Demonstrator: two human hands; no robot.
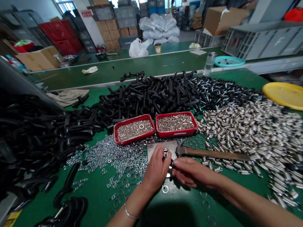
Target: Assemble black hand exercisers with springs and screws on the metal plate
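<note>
My left hand [157,168] pinches a small silver metal sleeve [165,152] above a square steel plate [158,149] on the green table. My right hand [190,171] is closed right beside it, fingers touching the same small part; what else it holds is hidden. A wooden-handled hammer [214,153] lies on the table just right of the hands, head on the plate. Two red trays [133,129] [176,124] of small silver parts sit just beyond the plate.
Loose washers [113,161] spread left of the plate; a heap of silver sleeves [255,134] lies right. Black hooks [27,139] pile up at left and back. A yellow plate [292,95] is at far right. Crates and boxes stand behind.
</note>
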